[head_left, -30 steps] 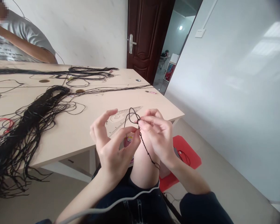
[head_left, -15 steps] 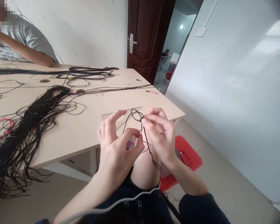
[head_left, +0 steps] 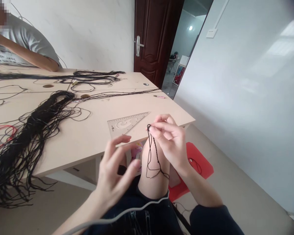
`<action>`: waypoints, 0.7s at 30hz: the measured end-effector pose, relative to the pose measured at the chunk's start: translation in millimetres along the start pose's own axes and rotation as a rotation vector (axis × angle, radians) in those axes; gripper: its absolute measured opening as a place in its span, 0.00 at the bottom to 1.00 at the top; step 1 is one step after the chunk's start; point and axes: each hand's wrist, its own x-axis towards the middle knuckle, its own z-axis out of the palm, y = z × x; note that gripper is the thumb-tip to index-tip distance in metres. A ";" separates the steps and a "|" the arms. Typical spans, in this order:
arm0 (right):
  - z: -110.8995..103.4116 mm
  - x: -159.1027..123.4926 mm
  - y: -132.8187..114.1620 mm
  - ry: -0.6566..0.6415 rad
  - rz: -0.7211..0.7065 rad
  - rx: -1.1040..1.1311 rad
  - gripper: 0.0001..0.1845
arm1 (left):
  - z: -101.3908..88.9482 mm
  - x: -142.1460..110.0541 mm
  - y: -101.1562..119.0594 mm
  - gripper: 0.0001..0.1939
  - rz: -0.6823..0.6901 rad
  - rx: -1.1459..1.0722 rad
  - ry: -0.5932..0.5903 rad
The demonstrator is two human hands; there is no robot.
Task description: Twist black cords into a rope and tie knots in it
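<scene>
Between thumb and fingers, my right hand [head_left: 168, 137] pinches a knotted black cord [head_left: 156, 150] near its top, where a small loop stands up. The braided length and thin loose strands hang from the pinch over my bare knee, ending in a loop low down. My left hand [head_left: 117, 163] is apart from the cord, to its left, with the fingers spread and nothing in them. Beyond my hands a clear triangle ruler [head_left: 119, 125] lies at the table's front edge.
A big bundle of black cords [head_left: 31, 137] spills over the near edge of the table [head_left: 98, 137]. A red cord [head_left: 5, 133] lies at left, a pink pen [head_left: 159, 96] far right. A red stool [head_left: 198, 163] stands right of my knee. Someone's forearm [head_left: 36, 60] rests across the table.
My left hand has let go of the strand and moved left and down. The wide loop above my right hand has shrunk to a small one, and loose strands now hang down.
</scene>
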 end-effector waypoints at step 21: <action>-16.3 -4.4 -15.0 -0.182 -0.121 -0.306 0.06 | -2.9 46.3 13.1 0.04 -0.240 -0.491 -0.092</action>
